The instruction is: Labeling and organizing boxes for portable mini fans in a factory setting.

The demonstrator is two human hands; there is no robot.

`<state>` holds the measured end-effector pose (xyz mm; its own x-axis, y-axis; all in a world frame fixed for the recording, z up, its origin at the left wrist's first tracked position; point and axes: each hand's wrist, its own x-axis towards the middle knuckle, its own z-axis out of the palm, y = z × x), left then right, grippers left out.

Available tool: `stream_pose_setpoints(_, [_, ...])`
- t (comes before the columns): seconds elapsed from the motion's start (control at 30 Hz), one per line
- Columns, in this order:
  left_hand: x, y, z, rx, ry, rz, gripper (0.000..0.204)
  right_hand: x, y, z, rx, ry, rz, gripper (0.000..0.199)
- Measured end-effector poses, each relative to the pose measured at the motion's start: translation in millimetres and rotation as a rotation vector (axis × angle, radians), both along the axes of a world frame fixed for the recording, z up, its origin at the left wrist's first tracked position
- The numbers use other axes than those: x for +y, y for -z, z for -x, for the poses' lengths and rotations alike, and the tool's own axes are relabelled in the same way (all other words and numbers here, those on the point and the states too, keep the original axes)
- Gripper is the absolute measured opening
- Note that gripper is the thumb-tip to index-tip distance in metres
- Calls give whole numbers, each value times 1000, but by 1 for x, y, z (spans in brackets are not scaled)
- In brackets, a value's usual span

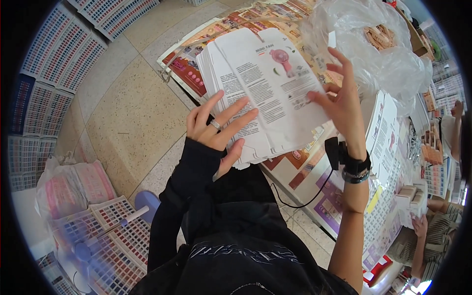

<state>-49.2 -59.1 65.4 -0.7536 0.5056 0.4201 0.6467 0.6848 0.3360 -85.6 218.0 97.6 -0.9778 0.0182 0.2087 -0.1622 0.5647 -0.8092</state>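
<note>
A stack of flat white printed cardboard sheets [260, 115] lies at the table's near left edge. The top one carries text and a picture of a pink handheld fan. My left hand [216, 125] rests on the stack's left part, fingers spread and flat, with a ring on one finger. Over the right edge of the stack is my right hand [341, 96], its fingers apart and raised. The thumb of that hand touches or nearly touches the top sheet. Beside its uppermost fingertip shows a small white piece [332, 39]; whether it sticks to the finger I cannot tell.
Clear plastic bags [364, 29] lie at the table's back right. More printed sheets [386, 123] stand right of my wrist, where a black cable [314, 201] hangs. A fan [83, 250] stands lower left. Another person's hand [419, 226] holds white boxes [410, 201] at right.
</note>
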Motion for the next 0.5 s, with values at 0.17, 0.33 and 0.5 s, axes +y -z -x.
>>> stream_pose_setpoints(0.17, [0,10,8,41,156,-43,55,31,19,27,337,186,-288,72])
stream_pose_setpoints(0.33, [12,9,8,48,300,-92,57,11,-1,20,544,130,-310,68])
stream_pose_setpoints(0.5, [18,-16,20,-79,319,80,53,-4,-7,19,33,-276,354,64])
